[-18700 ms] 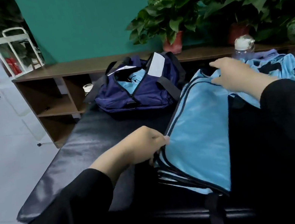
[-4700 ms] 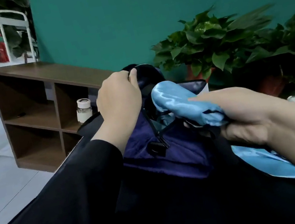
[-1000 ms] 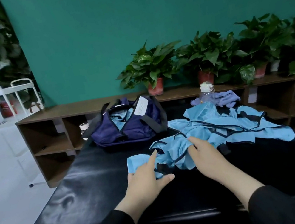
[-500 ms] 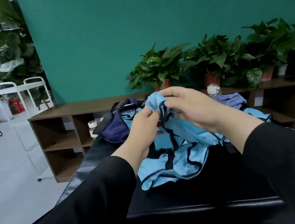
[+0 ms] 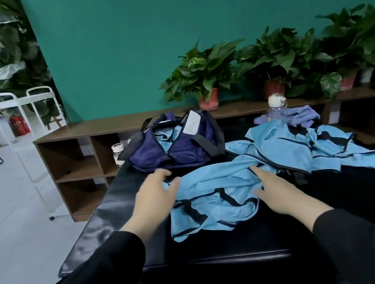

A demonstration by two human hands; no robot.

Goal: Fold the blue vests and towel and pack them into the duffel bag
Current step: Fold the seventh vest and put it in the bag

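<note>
Half a second ago I was seeing both hands raised, pinching a vest up in front of the bag; now that vest (image 5: 213, 202) is lying crumpled on the black mat (image 5: 110, 220) and the hands are coming down flat beside it. I am watching the left hand (image 5: 152, 198) reaching forward over the mat at the vest's left edge, palm down, fingers straight and spread, the thumb tip touching the cloth; it is blurred, so I cannot tell whether the other fingers are touching anything. The right hand (image 5: 277, 191) is resting on the vest's right side, palm down, fingers loosely spread and pointing up-left across the fabric, gripping nothing. Both black sleeves are stretching in from the near edge.

Beyond the vest to the right, more blue vests (image 5: 307, 143) are lying in a loose heap on the mat. Behind the vest, the navy bag (image 5: 175, 149) is standing unzipped with blue cloth showing inside and a white tag on it. Behind the heap, a purple towel (image 5: 300, 117) is lying bunched beside a clear bottle (image 5: 275, 107). Farthest back, potted plants (image 5: 204, 73) are lining a wooden shelf (image 5: 77, 146).
</note>
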